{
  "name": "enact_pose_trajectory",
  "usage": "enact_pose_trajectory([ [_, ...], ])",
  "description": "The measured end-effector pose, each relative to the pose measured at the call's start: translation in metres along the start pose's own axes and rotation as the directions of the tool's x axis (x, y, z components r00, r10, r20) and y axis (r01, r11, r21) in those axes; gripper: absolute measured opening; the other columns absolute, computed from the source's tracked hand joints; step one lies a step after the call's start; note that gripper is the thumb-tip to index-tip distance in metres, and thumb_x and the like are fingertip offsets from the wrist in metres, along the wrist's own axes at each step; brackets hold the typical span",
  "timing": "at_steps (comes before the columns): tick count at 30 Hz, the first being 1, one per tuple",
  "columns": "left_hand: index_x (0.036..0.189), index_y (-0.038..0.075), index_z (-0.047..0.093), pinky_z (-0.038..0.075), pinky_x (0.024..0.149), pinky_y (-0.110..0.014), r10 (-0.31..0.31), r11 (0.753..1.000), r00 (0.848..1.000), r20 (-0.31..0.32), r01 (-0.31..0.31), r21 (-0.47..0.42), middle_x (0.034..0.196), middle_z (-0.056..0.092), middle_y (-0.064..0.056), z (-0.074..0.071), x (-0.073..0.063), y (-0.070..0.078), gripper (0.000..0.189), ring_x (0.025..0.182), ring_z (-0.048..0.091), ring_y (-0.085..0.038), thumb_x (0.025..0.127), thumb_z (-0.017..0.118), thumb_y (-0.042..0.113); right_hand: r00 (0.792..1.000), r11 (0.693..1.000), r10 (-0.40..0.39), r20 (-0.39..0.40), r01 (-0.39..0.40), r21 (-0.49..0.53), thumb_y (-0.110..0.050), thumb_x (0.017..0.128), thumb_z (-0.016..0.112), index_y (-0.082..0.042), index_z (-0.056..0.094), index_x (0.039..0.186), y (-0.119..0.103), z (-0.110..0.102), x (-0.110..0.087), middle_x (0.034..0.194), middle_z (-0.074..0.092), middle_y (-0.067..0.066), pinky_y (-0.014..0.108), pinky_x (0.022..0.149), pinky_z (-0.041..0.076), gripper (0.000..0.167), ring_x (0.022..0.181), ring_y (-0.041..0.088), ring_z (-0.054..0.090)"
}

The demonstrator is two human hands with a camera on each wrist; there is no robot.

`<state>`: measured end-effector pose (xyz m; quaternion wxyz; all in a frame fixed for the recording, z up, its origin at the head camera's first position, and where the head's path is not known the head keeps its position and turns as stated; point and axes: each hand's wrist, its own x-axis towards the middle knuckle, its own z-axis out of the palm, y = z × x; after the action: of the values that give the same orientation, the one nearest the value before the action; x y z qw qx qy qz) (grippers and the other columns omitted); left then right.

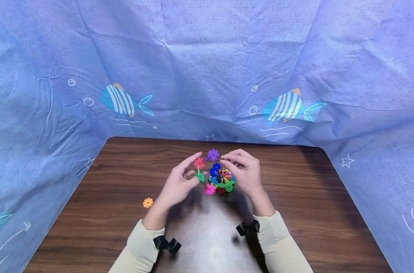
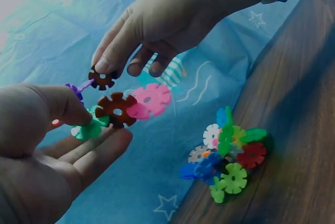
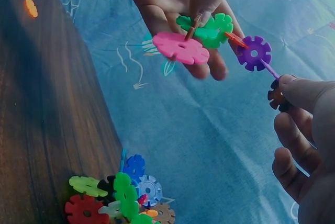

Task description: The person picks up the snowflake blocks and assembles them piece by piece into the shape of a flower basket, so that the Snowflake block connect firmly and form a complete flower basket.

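Observation:
A chain of notched flower-shaped plastic discs is held up between both hands over the table. My left hand (image 1: pixel 177 185) pinches a green disc (image 2: pixel 86 131) between thumb and fingers. From there a brown disc (image 2: pixel 109 104) and a pink disc (image 2: pixel 146 94) stick out at one end. On the other side the chain runs through a red disc (image 1: pixel 199 163) and a purple disc (image 3: pixel 261 46). My right hand (image 1: pixel 245 172) pinches a small brown disc (image 2: pixel 105 83) at that end, beside a purple disc seen edge-on.
A cluster of interlocked discs in many colours (image 1: pixel 228 185) stands on the wooden table (image 1: pixel 312 204), just beyond the hands. One loose orange disc (image 1: pixel 147 203) lies left of the left wrist. A blue fish-print cloth (image 1: pixel 207 76) hangs behind the table.

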<state>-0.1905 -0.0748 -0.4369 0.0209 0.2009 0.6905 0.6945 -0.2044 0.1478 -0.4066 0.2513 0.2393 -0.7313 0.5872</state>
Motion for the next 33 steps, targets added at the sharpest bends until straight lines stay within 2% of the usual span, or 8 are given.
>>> enact_pose_trajectory([
  [4, 0.161, 0.014, 0.032, 0.061, 0.090, -0.033, -0.004, 0.999, 0.999, 0.046, 0.006, -0.046, 0.139, 0.058, -0.026, 0.003, 0.001, -0.005, 0.079, 0.115, 0.067, -0.043, 0.091, 0.049, -0.017, 1.000, 1.000, 0.001, 0.002, -0.001, 0.003, 0.010, 0.083, 0.079, 0.006, 0.079, 0.090, 0.001, 0.001, -0.001, 0.088, 0.072, 0.018, 0.018, 0.060, 0.049, 0.007, 0.070, 0.010, 0.059],
  [8, 0.163, 0.019, 0.025, 0.062, 0.089, -0.045, -0.009, 0.996, 0.998, 0.062, 0.015, -0.083, 0.141, 0.055, -0.026, 0.009, 0.001, -0.008, 0.084, 0.112, 0.064, -0.051, 0.089, 0.041, -0.017, 1.000, 1.000, -0.003, 0.011, 0.004, -0.009, 0.010, 0.083, 0.079, 0.006, 0.079, 0.090, 0.001, 0.004, -0.001, 0.087, 0.072, 0.018, 0.020, 0.059, 0.050, 0.008, 0.069, 0.013, 0.059],
  [11, 0.163, 0.018, 0.024, 0.063, 0.084, -0.043, -0.020, 0.996, 0.998, 0.058, 0.024, -0.080, 0.137, 0.056, -0.026, 0.012, 0.001, -0.009, 0.083, 0.104, 0.068, -0.042, 0.090, 0.044, -0.016, 1.000, 1.000, -0.005, 0.017, 0.005, -0.020, 0.003, 0.085, 0.081, -0.001, 0.081, 0.091, 0.016, 0.005, -0.004, 0.088, 0.074, 0.011, 0.019, 0.059, 0.051, 0.008, 0.070, 0.014, 0.061],
  [14, 0.163, 0.016, 0.025, 0.064, 0.080, -0.043, -0.024, 0.998, 0.998, 0.056, 0.028, -0.059, 0.130, 0.060, -0.030, 0.011, 0.001, -0.009, 0.070, 0.098, 0.069, -0.038, 0.101, 0.050, -0.005, 1.000, 1.000, -0.007, 0.016, 0.007, -0.025, 0.000, 0.085, 0.082, -0.006, 0.082, 0.091, 0.032, 0.006, -0.006, 0.089, 0.074, 0.007, 0.018, 0.059, 0.051, 0.009, 0.071, 0.012, 0.062],
  [18, 0.162, 0.014, 0.029, 0.061, 0.086, -0.054, -0.031, 0.996, 0.998, 0.048, 0.035, -0.081, 0.135, 0.058, -0.031, 0.009, 0.001, -0.007, 0.056, 0.107, 0.066, -0.050, 0.110, 0.047, 0.012, 0.999, 0.999, -0.027, 0.022, 0.027, -0.025, 0.004, 0.082, 0.082, -0.004, 0.082, 0.090, 0.040, 0.006, -0.007, 0.089, 0.075, 0.010, 0.016, 0.060, 0.050, 0.011, 0.070, 0.013, 0.062],
  [22, 0.160, 0.007, 0.033, 0.058, 0.092, -0.056, -0.024, 0.994, 1.000, 0.012, 0.025, -0.109, 0.148, 0.051, -0.028, 0.008, 0.001, -0.009, 0.051, 0.116, 0.061, -0.055, 0.110, 0.044, 0.010, 0.998, 0.999, -0.040, 0.044, 0.040, -0.017, 0.004, 0.081, 0.083, -0.003, 0.082, 0.090, 0.042, 0.007, -0.008, 0.089, 0.075, 0.011, 0.015, 0.060, 0.049, 0.011, 0.069, 0.015, 0.061],
  [28, 0.151, 0.003, 0.048, 0.063, 0.085, -0.045, -0.030, 0.996, 0.998, -0.062, 0.025, -0.091, 0.122, 0.064, -0.035, 0.013, 0.003, -0.010, 0.042, 0.107, 0.068, -0.048, 0.110, 0.046, 0.011, 0.996, 0.997, -0.059, 0.074, 0.062, -0.049, -0.003, 0.083, 0.085, -0.010, 0.083, 0.090, 0.043, 0.009, -0.009, 0.088, 0.075, 0.003, 0.015, 0.060, 0.050, 0.010, 0.072, 0.011, 0.063],
  [33, 0.149, 0.001, 0.051, 0.063, 0.083, -0.046, -0.058, 0.992, 0.994, -0.090, 0.047, -0.118, 0.115, 0.063, -0.038, 0.016, 0.002, -0.010, 0.041, 0.098, 0.071, -0.040, 0.108, 0.049, 0.009, 0.995, 0.996, -0.077, 0.070, 0.080, -0.046, -0.004, 0.083, 0.085, -0.011, 0.084, 0.090, 0.047, 0.012, -0.010, 0.088, 0.075, 0.002, 0.016, 0.067, 0.053, 0.010, 0.080, 0.013, 0.068],
])
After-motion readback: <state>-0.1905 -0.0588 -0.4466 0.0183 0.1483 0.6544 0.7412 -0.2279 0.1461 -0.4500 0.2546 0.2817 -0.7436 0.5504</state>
